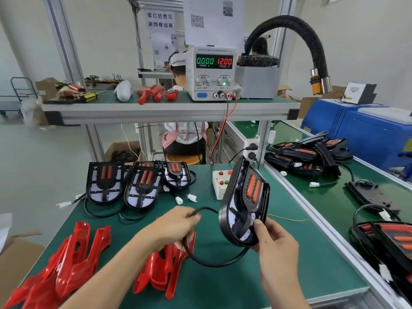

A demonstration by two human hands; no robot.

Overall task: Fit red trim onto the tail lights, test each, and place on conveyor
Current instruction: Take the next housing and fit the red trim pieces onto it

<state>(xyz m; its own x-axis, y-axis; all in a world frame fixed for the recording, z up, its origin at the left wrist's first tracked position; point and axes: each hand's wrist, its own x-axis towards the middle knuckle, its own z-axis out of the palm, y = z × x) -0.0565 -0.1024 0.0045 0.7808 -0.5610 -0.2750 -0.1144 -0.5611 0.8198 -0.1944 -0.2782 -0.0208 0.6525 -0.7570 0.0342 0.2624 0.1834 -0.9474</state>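
Red glossy plastic trim [163, 269] lies directly beneath the left hand [176, 226], which pinches a black cable [214, 263]; the right hand [275, 244] grips an upright black tail light [244, 204] beside it.

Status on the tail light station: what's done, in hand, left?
Done: a pile of black tail lights lies on the green conveyor. In hand: right hand holds one untrimmed black tail light upright; left hand grips its black cable. Left: three untrimmed lights and loose red trim pieces wait on the bench.
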